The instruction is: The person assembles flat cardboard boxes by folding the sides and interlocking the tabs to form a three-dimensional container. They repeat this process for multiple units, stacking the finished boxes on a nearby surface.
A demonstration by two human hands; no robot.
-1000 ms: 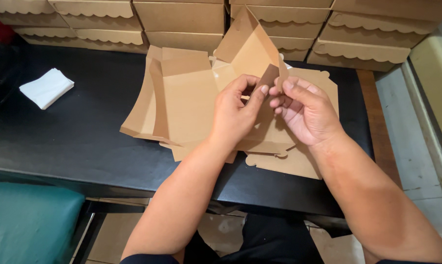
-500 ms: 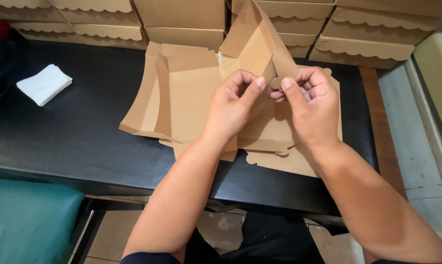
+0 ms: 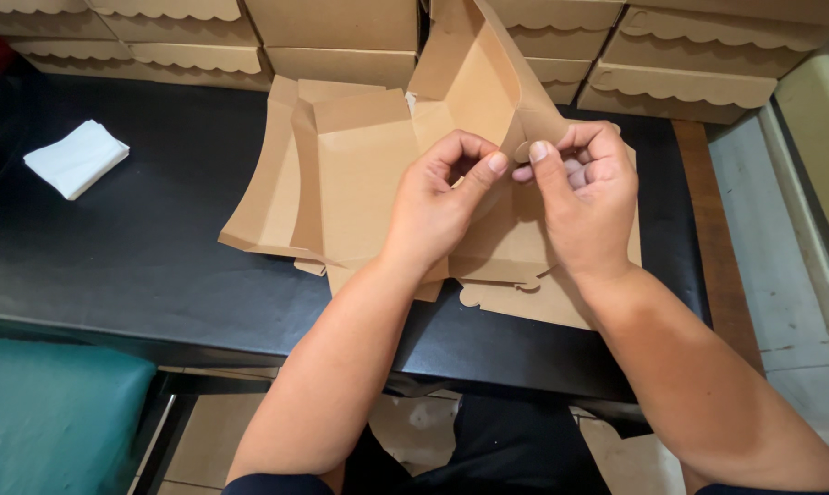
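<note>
Both forearms reach up from the bottom of the view and meet over an unfolded brown cardboard box blank (image 3: pixel 341 183) that lies on the black table (image 3: pixel 139 247). The left hand (image 3: pixel 437 197) is curled, knuckles up, its thumb stretched toward the right, and its grip is pinched together on the lower edge of the blank's raised corner flap (image 3: pixel 474 82). The right hand (image 3: pixel 584 197) mirrors it just beside, fingers bent inward and thumb tip pressed on a small rounded tab at that same flap, so its grip is clamped on the cardboard too. The two thumbs nearly touch. The flap stands tilted upward at the far right part of the blank, while the blank's left side wall is folded partly up. Behind the blank, finished brown boxes with scalloped lids (image 3: pixel 680 78) are stacked in rows. Well to the left of the blank lies a folded white napkin (image 3: pixel 75 158).
</note>
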